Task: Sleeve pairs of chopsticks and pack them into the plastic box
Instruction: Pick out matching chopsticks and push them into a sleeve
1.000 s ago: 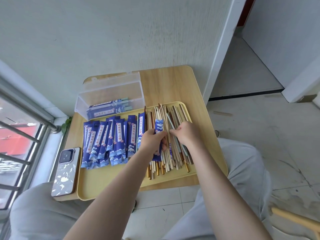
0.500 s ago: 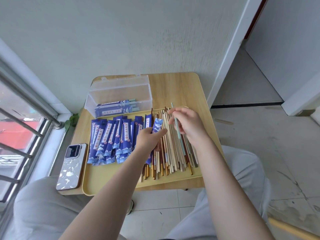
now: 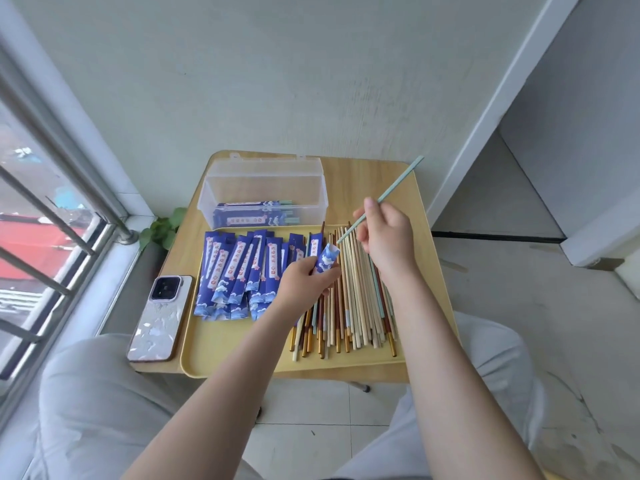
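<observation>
1. R hand (image 3: pixel 384 237): fingers pinched on pale green chopsticks (image 3: pixel 394 188), lifted off the pile, tilted, top end up-right, lower tip just above the sleeve mouth. Can't tell if one stick or a pair.
2. L hand (image 3: pixel 306 278): curled round a blue paper sleeve (image 3: pixel 325 259), open end up twd the chopstick tip. Tip near the mouth, not inside.
3. Loose chopsticks (image 3: pixel 349 299): heap on R half of the yellow tray (image 3: pixel 221 348), mixed pale wood, brown, gold-tipped, some green.
4. Empty sleeves (image 3: pixel 239 271): overlapping pile on L half of tray, just beside L hand.
5. Plastic box (image 3: pixel 263 188): clear, lid open, on the table (image 3: pixel 388 181) behind the tray, touching its far edge. A few sleeved pairs (image 3: pixel 252 214) lie flat inside, green ends poking out R.
6. Phone (image 3: pixel 161 317): face down on table, L of tray, close to its edge.
7. Person's knees either side of table at btm.
</observation>
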`<state>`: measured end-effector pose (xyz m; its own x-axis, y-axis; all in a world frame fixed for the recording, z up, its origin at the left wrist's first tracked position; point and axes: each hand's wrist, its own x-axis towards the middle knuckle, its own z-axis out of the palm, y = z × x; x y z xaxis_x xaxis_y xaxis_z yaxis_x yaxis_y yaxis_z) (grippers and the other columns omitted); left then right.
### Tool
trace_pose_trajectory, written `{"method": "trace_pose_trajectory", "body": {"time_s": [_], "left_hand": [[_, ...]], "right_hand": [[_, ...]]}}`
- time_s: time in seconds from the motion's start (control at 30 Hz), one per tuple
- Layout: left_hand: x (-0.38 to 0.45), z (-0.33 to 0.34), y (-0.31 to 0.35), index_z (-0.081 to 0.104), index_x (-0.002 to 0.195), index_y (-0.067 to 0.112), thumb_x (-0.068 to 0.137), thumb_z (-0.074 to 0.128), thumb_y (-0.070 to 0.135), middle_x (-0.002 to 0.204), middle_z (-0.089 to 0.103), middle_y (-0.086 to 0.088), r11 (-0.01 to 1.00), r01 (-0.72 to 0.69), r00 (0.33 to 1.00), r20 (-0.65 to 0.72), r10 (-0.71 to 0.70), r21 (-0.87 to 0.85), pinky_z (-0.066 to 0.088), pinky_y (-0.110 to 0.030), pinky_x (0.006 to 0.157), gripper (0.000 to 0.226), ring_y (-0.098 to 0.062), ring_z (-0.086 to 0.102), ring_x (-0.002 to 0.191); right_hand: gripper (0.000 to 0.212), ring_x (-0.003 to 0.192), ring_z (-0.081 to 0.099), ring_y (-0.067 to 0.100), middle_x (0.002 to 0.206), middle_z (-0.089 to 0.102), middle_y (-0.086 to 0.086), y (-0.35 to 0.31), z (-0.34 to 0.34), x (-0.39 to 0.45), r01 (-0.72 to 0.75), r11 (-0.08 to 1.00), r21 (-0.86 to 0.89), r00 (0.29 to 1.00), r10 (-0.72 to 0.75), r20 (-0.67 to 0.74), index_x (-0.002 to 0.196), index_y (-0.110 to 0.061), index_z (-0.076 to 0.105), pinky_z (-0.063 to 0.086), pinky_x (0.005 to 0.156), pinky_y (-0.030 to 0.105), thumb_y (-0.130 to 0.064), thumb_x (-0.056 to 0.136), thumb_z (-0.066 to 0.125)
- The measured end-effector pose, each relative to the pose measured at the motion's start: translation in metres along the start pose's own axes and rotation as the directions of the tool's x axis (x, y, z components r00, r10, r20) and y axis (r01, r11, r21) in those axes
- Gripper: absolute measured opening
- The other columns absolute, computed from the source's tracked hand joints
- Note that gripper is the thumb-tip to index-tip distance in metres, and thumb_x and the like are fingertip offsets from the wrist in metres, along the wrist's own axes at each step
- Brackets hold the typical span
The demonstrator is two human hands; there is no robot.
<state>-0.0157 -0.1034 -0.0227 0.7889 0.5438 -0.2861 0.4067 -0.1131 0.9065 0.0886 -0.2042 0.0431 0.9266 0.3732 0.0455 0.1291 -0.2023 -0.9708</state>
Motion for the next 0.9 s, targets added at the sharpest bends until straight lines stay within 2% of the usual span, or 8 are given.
{"method": "trace_pose_trajectory", "body": {"time_s": [0.23,0.33,0.43,0.53,0.6,0.7,0.8,0.9], "left_hand": [[-0.001,-0.002,0.002,0.063,0.098,-0.003,0.091,0.072,0.03,0.09,0.069,-0.025,0.998,-0.041,0.999,0.004,0.041,-0.048,0.057,-0.047,0.082,0.034,-0.011,0.064,0.066],[0.001,-0.001,0.003,0.065,0.1,0.002,0.091,0.071,0.028,0.092,0.071,-0.021,0.998,-0.035,0.999,0.01,0.036,-0.056,0.058,-0.045,0.081,0.028,-0.008,0.065,0.065],[0.002,0.005,0.005,0.065,0.095,0.01,0.092,0.07,0.026,0.091,0.072,-0.018,0.997,-0.01,1.0,0.02,0.012,-0.081,0.06,-0.037,0.077,0.017,-0.012,0.067,0.068],[0.005,0.013,0.009,0.065,0.092,0.004,0.092,0.071,0.024,0.08,0.071,-0.012,0.993,0.035,0.999,0.018,-0.033,-0.116,0.058,-0.023,0.061,0.021,-0.012,0.065,0.061],[0.007,0.022,0.011,0.066,0.093,0.0,0.092,0.072,0.024,0.078,0.072,-0.01,0.988,0.086,0.996,0.031,-0.083,-0.127,0.056,-0.021,0.057,0.025,-0.014,0.065,0.059],[0.01,0.038,0.014,0.068,0.096,0.001,0.091,0.072,0.028,0.078,0.074,-0.01,0.987,0.139,0.989,0.063,-0.134,-0.083,0.056,-0.022,0.055,0.028,-0.013,0.065,0.056],[0.013,0.049,0.013,0.068,0.093,-0.001,0.091,0.071,0.029,0.08,0.075,-0.015,0.986,0.16,0.985,0.077,-0.156,-0.047,0.056,-0.027,0.057,0.03,-0.017,0.065,0.055],[0.014,0.056,0.013,0.066,0.087,0.003,0.092,0.069,0.031,0.071,0.074,-0.015,0.984,0.18,0.979,0.091,-0.18,0.014,0.056,-0.029,0.06,0.029,-0.016,0.064,0.053]], "right_hand": [[0.025,0.059,0.055,-0.001,0.067,0.059,-0.011,0.002,0.007,-0.003,0.045,0.977,-0.207,0.973,0.004,0.232,0.103,-0.017,0.068,0.048,0.064,0.024,-0.04,0.1,0.057],[0.03,0.081,0.058,0.008,0.085,0.06,-0.013,0.009,-0.001,0.001,0.018,0.979,-0.203,0.992,0.007,0.125,0.116,-0.026,0.063,0.051,0.077,0.028,-0.049,0.098,0.055],[0.018,0.075,0.059,0.012,0.087,0.065,-0.005,0.02,-0.015,0.005,-0.056,0.957,-0.284,0.998,0.052,-0.022,0.108,-0.021,0.063,0.046,0.065,0.027,-0.034,0.1,0.053],[0.018,0.066,0.059,0.018,0.084,0.068,0.007,0.037,-0.029,0.002,-0.163,0.829,-0.536,0.979,0.202,0.014,0.099,-0.012,0.066,0.044,0.057,0.029,-0.023,0.101,0.052],[0.019,0.075,0.066,0.023,0.091,0.069,0.012,0.052,-0.033,-0.002,-0.2,0.709,-0.676,0.946,0.32,0.056,0.096,-0.008,0.067,0.048,0.061,0.029,-0.022,0.1,0.055],[0.015,0.07,0.063,0.019,0.086,0.066,0.005,0.074,-0.034,-0.005,-0.225,0.579,-0.783,0.907,0.418,0.049,0.104,-0.01,0.063,0.05,0.055,0.03,-0.023,0.098,0.058],[0.037,0.071,0.06,0.017,0.093,0.062,0.002,0.085,-0.036,-0.006,-0.257,0.599,-0.758,0.925,0.379,-0.014,0.131,-0.007,0.049,0.039,0.049,0.027,-0.022,0.098,0.059],[0.055,0.092,0.066,0.025,0.115,0.065,0.01,0.091,-0.038,-0.007,-0.231,0.599,-0.767,0.935,0.355,-0.004,0.141,-0.005,0.042,0.049,0.062,0.032,-0.034,0.098,0.061]]}}
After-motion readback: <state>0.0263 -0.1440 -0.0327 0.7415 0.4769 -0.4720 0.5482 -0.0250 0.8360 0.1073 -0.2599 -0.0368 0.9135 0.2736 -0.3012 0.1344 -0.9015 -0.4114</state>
